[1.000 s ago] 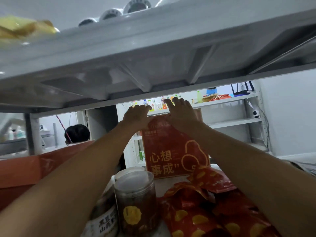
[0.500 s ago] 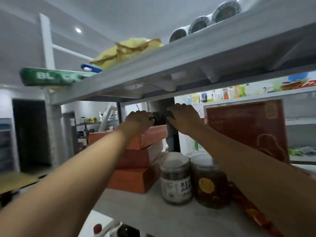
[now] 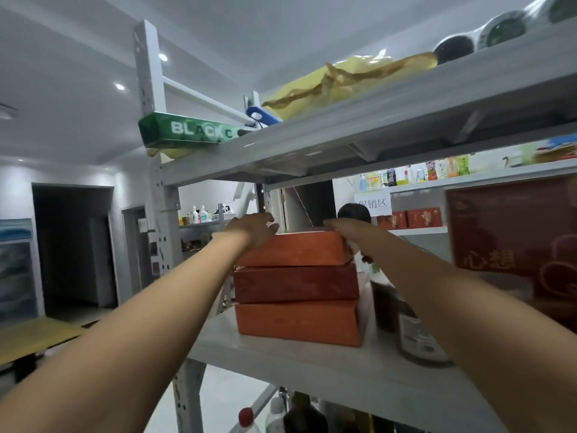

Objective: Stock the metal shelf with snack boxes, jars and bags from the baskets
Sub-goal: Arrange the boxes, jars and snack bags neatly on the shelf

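Three orange snack boxes are stacked on the grey metal shelf (image 3: 312, 367). My left hand (image 3: 254, 228) curls over the far left corner of the top orange box (image 3: 296, 250). My right hand (image 3: 342, 229) lies on the box's top right edge with fingers straight, pointing left. Under it are the darker middle box (image 3: 295, 284) and the bottom box (image 3: 296, 321). Right of the stack stand two jars (image 3: 415, 335), partly hidden by my right forearm. A large dark red gift box (image 3: 512, 226) stands upright further right.
The upper shelf (image 3: 359, 120) carries a green box (image 3: 187, 131), yellow bags (image 3: 343, 79) and round tins (image 3: 502, 29). Bottles (image 3: 274, 417) stand on the level below. Another person's head (image 3: 354, 212) shows behind the shelf. More stocked shelves line the back wall, with a dark doorway at left.
My view has swung left, from the dark red gift box to the orange stack. Both hands left that gift box and now lie on the top orange box.
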